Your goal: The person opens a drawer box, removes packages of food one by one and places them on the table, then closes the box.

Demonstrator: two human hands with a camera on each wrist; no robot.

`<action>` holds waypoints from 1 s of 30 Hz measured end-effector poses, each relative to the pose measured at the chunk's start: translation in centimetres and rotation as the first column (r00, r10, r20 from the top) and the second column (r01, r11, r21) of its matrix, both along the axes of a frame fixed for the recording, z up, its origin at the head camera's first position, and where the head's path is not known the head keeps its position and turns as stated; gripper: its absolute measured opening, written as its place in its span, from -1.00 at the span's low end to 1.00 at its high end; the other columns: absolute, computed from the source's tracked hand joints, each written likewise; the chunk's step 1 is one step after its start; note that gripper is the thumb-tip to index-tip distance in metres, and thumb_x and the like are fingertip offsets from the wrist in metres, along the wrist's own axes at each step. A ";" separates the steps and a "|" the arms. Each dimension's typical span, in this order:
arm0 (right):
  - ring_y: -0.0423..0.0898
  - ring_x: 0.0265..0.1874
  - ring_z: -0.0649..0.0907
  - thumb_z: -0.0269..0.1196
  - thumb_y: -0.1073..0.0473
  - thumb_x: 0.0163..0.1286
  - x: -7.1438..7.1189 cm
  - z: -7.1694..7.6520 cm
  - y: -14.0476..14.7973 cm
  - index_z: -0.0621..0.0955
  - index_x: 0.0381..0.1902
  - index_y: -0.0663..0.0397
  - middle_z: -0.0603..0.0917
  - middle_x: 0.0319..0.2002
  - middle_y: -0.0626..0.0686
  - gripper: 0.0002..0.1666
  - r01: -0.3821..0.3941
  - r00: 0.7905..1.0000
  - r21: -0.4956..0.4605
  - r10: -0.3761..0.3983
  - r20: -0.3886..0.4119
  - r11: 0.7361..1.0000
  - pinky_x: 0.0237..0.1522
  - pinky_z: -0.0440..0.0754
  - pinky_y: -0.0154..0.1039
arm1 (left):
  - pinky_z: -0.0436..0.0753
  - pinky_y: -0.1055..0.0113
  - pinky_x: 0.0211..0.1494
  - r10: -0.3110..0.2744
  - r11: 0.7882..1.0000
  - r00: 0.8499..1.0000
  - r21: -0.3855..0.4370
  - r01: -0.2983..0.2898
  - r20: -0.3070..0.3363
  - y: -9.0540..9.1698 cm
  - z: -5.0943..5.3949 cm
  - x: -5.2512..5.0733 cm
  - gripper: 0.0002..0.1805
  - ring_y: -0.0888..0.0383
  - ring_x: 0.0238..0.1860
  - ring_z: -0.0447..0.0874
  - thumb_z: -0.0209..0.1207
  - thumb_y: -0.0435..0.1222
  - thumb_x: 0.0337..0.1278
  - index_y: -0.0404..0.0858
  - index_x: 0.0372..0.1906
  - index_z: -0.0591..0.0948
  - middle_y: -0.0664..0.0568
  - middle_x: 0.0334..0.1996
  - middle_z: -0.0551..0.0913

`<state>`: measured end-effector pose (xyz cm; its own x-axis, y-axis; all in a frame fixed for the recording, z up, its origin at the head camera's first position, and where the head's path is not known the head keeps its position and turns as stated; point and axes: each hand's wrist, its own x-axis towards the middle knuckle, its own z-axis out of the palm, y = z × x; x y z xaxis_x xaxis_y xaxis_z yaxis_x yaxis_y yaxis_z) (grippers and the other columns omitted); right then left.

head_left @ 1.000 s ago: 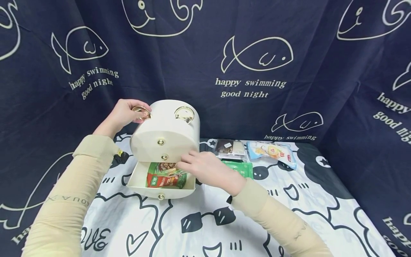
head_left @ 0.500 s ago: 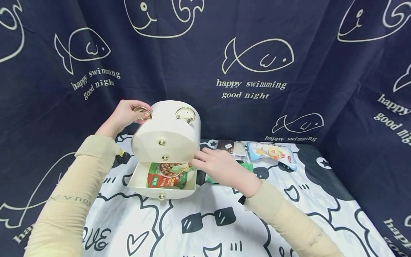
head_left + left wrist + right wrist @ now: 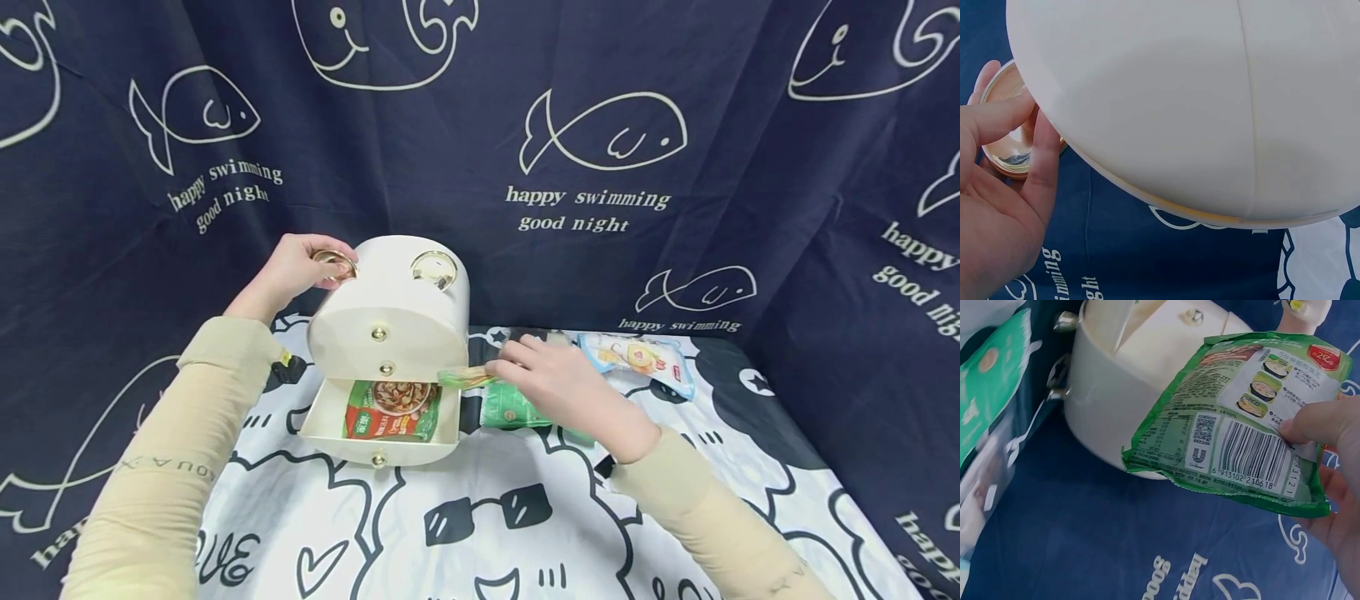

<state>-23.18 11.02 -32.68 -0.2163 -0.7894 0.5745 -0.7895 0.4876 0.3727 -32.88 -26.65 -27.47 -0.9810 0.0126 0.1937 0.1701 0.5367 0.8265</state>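
Observation:
A white rounded drawer box [image 3: 386,308] stands on the cloth, with small gold knobs and two gold round pieces on top. Its bottom drawer [image 3: 318,421] is pulled out, and a red and green food packet [image 3: 392,410] lies inside. My left hand [image 3: 294,267] grips the left gold round piece [image 3: 1004,150]; the left wrist view shows thumb and fingers around it. My right hand [image 3: 562,387] pinches a green food packet [image 3: 1235,425] by one edge, in the air right of the box. A barcode shows on its face in the right wrist view.
Flat on the cloth to the right lie a green packet [image 3: 510,407], partly under my right hand, and a blue and white packet [image 3: 637,358]. A clear bag there is mostly hidden by the hand. A dark blue curtain [image 3: 450,167] hangs behind the box.
My right hand has moved right, out from over the drawer, carrying the green packet with it. The red and green packet stays in the drawer. My left hand keeps its grip.

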 end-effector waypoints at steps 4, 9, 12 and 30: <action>-0.11 -0.37 0.56 0.24 0.34 0.20 -0.2 -0.2 1.6 0.59 -0.16 -0.10 0.58 -0.30 -0.12 -0.72 -0.006 0.999 -0.043 0.008 0.044 0.999 -0.57 0.52 -0.29 | 0.69 0.40 -0.31 0.007 1.000 1.000 0.002 -0.007 0.009 0.0 0.0 0.0 -0.79 0.23 -0.32 0.63 0.24 -0.41 0.11 -0.26 -0.11 0.65 0.13 -0.39 0.71; -0.09 -0.34 0.56 0.12 0.39 0.23 -0.6 -0.1 3.6 0.60 -0.13 -0.07 0.59 -0.28 -0.09 -0.68 0.021 0.999 -0.067 -0.018 0.045 0.998 -0.53 0.55 -0.26 | 0.70 0.40 -0.30 0.009 1.000 1.000 0.005 -0.009 0.014 0.0 0.0 0.0 -0.78 0.23 -0.32 0.64 0.24 -0.41 0.11 -0.27 -0.10 0.64 0.11 -0.37 0.70; -0.09 -0.38 0.55 0.00 0.35 0.30 -0.9 -0.2 4.7 0.61 -0.16 -0.03 0.59 -0.30 -0.07 -0.69 0.014 1.000 -0.098 -0.013 0.012 0.995 -0.55 0.54 -0.26 | 0.70 0.40 -0.30 0.009 1.000 1.000 0.003 -0.010 0.013 0.1 0.0 0.0 -0.77 0.23 -0.32 0.64 0.25 -0.42 0.10 -0.27 -0.10 0.64 0.11 -0.36 0.70; -0.03 -0.53 0.55 -0.13 0.26 0.41 -2.0 -2.9 11.8 0.61 -0.31 0.10 0.59 -0.38 0.00 -0.66 0.055 0.988 -0.207 -0.082 -0.128 0.977 -0.69 0.47 -0.19 | 0.70 0.41 -0.31 0.017 1.000 1.000 -0.009 -0.017 -0.001 0.2 0.0 0.1 -0.76 0.25 -0.34 0.63 0.25 -0.43 0.10 -0.27 -0.09 0.64 0.11 -0.37 0.71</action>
<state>-25.18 22.80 -35.53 -0.1754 -0.6395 0.7485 -0.7009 0.6151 0.3612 -32.77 -26.44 -27.43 -0.9808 -0.0026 0.1949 0.1617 0.5471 0.8213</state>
